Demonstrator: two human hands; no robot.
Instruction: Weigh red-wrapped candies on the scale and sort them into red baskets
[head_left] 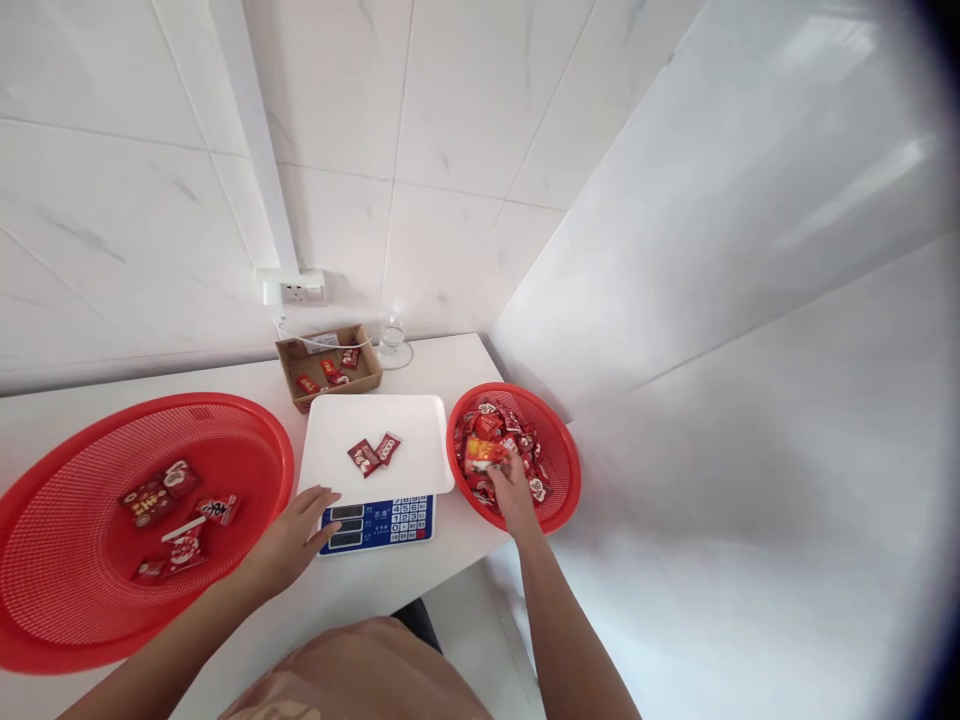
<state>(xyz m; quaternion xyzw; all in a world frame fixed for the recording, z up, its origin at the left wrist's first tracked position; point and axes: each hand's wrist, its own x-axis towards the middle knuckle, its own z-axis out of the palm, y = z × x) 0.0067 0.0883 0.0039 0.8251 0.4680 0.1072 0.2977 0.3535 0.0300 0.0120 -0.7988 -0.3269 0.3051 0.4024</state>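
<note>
Fingers spread, my left hand [296,535] rests at the front left edge of the scale's white tray [337,425], over the left end of the blue keypad panel [377,524]. Two dark red packets [364,458] lie together on that tray. On the right, my right hand [512,485] pinches a red and yellow packet [484,452] above the small red basket [564,445], which holds many red wrapped packets. The large red basket [259,425] at the left contains several red packets [184,548].
Behind the scale stands a cardboard box [367,372] with a few small red packets. A clear glass object [391,335] is beside it, near the wall. A cable runs from the wall socket [300,290]. A white wall surface [712,450] rises at the right.
</note>
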